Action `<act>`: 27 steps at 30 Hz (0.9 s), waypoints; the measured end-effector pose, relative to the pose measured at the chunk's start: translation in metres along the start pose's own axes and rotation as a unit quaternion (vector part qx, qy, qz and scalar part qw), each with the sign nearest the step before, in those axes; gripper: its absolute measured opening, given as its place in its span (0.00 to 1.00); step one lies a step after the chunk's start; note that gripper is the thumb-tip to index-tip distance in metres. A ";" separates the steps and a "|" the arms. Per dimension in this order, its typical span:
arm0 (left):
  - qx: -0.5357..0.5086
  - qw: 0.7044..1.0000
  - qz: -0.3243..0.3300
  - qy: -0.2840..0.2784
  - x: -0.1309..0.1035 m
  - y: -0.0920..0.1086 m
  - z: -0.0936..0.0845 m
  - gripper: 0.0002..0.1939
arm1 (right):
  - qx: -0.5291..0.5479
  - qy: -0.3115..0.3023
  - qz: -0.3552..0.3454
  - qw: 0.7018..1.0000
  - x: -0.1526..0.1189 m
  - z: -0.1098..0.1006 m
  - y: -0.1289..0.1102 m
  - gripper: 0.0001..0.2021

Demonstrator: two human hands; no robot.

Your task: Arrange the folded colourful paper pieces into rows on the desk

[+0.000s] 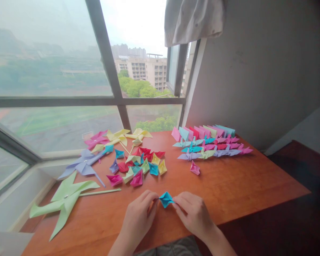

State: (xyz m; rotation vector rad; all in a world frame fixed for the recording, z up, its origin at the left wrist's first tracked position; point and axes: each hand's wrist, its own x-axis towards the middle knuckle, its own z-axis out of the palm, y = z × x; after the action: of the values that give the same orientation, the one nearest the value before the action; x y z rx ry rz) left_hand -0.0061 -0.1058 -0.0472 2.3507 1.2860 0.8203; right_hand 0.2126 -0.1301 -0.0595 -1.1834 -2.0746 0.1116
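Note:
Between my hands, near the front edge of the table, is a small blue folded paper boat [166, 200]. My left hand [142, 209] pinches its left tip between thumb and fingers. At the opposite tip, my right hand [194, 212] grips it the same way. The boat's folded middle shows between them, while the tips are partly covered by my fingers. Beyond my hands lies a cluster of paper boats in several colours, among them a magenta boat [137, 178] and a yellow boat [162, 167]. A lone pink boat [195, 168] sits to the right of that cluster.
Paper pinwheels lie at the left, including a green pinwheel [65, 199] and a lavender pinwheel [85, 163]. Rows of paper cranes [216, 153] stand at the back right of the wooden table [242, 185]. Behind the table is a window [146, 102], with a grey wall [250, 64] on the right.

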 end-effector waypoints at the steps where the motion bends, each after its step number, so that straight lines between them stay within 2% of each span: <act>1: 0.000 1.000 0.000 0.003 0.000 -0.001 0.000 0.08 | -0.006 0.003 -0.004 1.000 0.000 0.001 -0.001 0.06; 4: 0.004 1.000 -0.008 0.023 -0.002 -0.004 0.002 0.10 | -0.010 0.037 0.010 0.999 -0.003 0.000 0.000 0.07; 6: 0.010 1.000 -0.012 0.023 -0.002 -0.005 0.002 0.11 | -0.022 0.094 0.049 0.994 -0.007 -0.004 0.008 0.07; 9: 0.019 1.000 -0.007 -0.002 0.000 -0.004 0.001 0.09 | -0.085 0.194 0.130 0.969 -0.012 -0.022 0.033 0.06; 12: 0.023 0.999 -0.009 -0.030 0.001 -0.002 -0.001 0.10 | -0.177 0.233 0.201 0.935 -0.015 -0.044 0.066 0.08; 15: 0.024 0.999 -0.018 -0.041 0.001 -0.001 -0.002 0.10 | -0.248 0.213 0.242 0.914 -0.015 -0.057 0.095 0.09; 18: 0.023 0.998 -0.023 -0.048 0.001 0.000 -0.002 0.10 | -0.282 0.169 0.265 0.906 -0.014 -0.058 0.110 0.08; 27: 0.033 0.999 -0.013 -0.037 0.004 0.002 -0.005 0.11 | -0.300 0.102 0.311 0.896 -0.014 -0.051 0.110 0.06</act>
State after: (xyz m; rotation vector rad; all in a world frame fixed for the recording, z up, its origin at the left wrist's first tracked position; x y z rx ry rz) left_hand -0.0063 -0.1038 -0.0410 2.3864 1.3290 0.6863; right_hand 0.3275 -0.0918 -0.0746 -2.1098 -1.5054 -0.3693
